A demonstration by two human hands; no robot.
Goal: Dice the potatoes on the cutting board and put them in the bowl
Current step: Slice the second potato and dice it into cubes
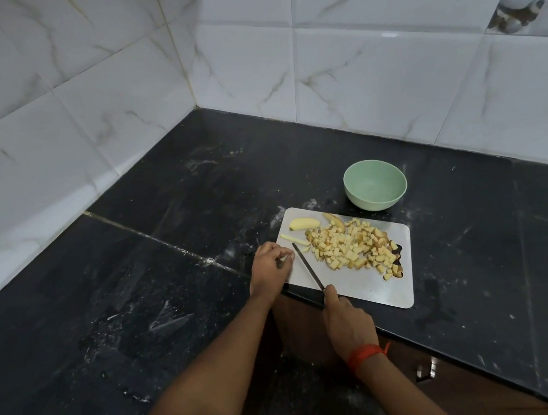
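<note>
A white cutting board lies on the black counter. A heap of diced potato covers its middle and right part. An uncut potato wedge and a thin potato strip lie at the board's far left corner. My right hand grips the handle of a knife, whose blade rests on the board left of the heap. My left hand sits at the board's left edge with fingers curled, pinching a small pale bit. A pale green bowl stands empty just behind the board.
The black stone counter meets white tiled walls in a corner behind. Its front edge runs under the board's near side, and a brown cabinet with a metal handle lies below. White smears dot the counter.
</note>
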